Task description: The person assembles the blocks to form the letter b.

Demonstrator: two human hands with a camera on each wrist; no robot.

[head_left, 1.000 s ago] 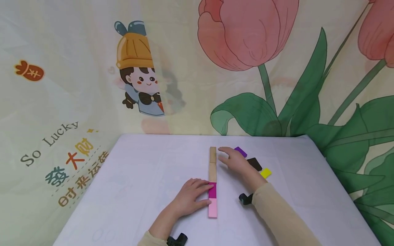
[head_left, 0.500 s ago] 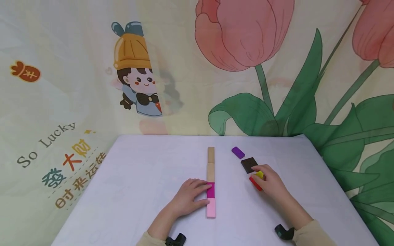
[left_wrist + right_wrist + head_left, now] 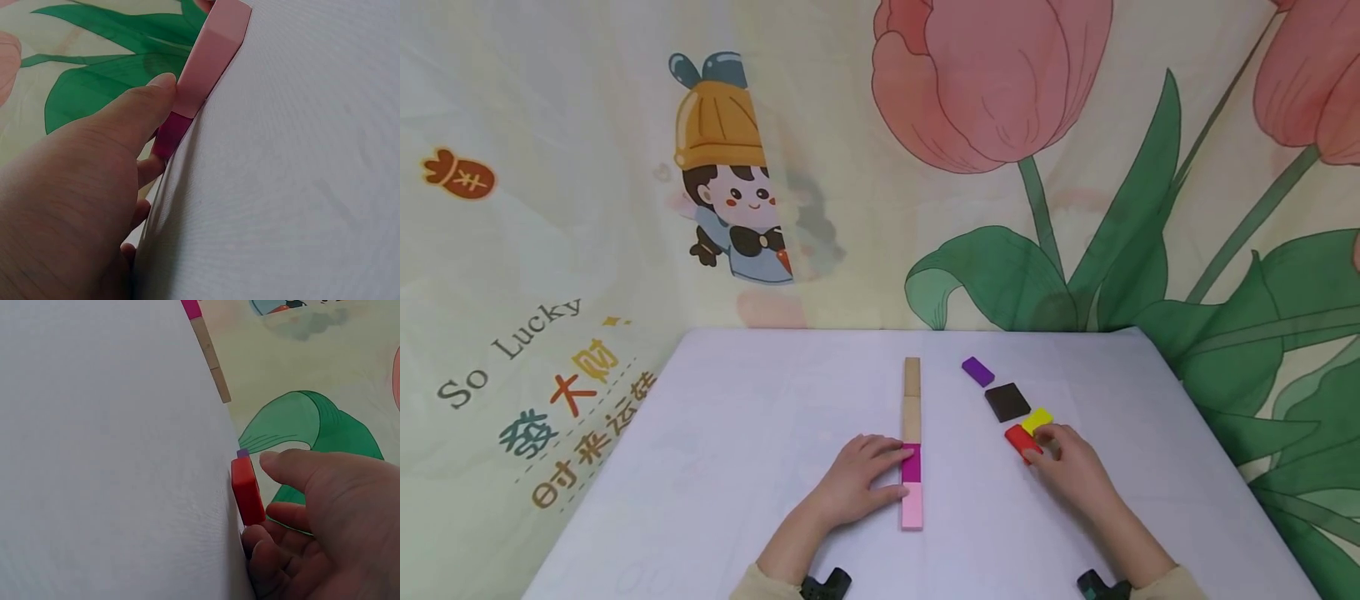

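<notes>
A straight row of blocks lies on the white table: two wooden blocks at the far end, then a magenta block and a pink block. My left hand rests flat beside the row, its straight fingers touching the magenta and pink blocks' left sides; the left wrist view shows the thumb against the pink block. My right hand holds a red block, which in the right wrist view sits between thumb and curled fingers.
A yellow block, a dark brown square block and a purple block lie in a loose line beyond the red one. A printed curtain hangs behind the table's far edge.
My right hand pulled back from the far end of the row to the right and settled on the red block. The left hand and the row stayed put.
</notes>
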